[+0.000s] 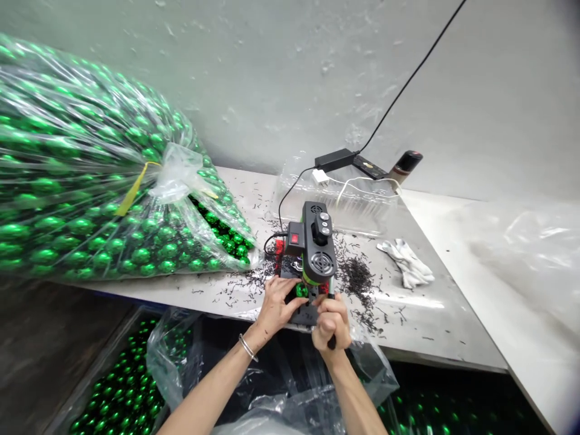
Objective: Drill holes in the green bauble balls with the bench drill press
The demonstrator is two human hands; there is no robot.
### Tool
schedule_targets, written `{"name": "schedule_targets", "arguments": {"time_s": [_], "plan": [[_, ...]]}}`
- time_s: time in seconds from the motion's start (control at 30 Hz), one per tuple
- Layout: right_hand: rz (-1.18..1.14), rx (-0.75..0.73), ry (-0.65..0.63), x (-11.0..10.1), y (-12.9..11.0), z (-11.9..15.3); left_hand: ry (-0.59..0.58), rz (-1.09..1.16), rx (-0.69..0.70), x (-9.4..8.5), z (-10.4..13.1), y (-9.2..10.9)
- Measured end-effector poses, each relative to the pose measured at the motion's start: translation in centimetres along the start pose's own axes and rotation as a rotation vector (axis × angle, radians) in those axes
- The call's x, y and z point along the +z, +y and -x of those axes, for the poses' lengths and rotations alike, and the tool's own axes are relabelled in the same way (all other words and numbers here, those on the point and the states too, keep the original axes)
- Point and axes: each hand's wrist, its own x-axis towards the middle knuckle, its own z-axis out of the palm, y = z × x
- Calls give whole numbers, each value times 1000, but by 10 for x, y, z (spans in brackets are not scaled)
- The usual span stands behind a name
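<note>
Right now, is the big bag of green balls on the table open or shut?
Open. The clear bag gapes at its lower right, below the bunched plastic, and green balls show uncovered there.

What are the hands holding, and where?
The right hand holds the machine's lever by its black handle; the left hand seems to pinch a green ball by its sides.

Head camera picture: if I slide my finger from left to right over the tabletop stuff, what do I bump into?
Big bag of shiny green balls → black machine with a red switch → heap of little black bits → white gloves.
</note>
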Motion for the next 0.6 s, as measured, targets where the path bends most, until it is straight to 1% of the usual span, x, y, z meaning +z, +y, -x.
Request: {"name": "schedule_targets", "arguments": {"time_s": [0.1,0.17,0.2,0.27,0.3,0.37,0.43,0.47,0.53,0.6], "plan": [[-36,-45,83,-5,-12,-17,-4,18,-25,0,-4,1],[-58,4,117,-11,-25,-37,7,33,-35,0,-5,1],[-68,45,118,-15,-33,-49,17,42,-38,0,-3,2],[-76,153,73,-23,-47,-73,42,50,-45,-1,6,4],[-79,201,38,-26,-54,-83,56,43,-44,-2,14,5],[-86,242,16,-29,-62,-97,75,2,-10,-8,31,7],[-82,235,37,-29,-65,-102,94,-70,68,-19,42,7],[-77,226,51,-28,-65,-102,111,-121,102,-28,42,6],[-69,211,73,-25,-64,-98,170,-259,109,-50,28,0],[-69,204,84,-22,-62,-94,204,-448,17,-75,0,-9]]}}
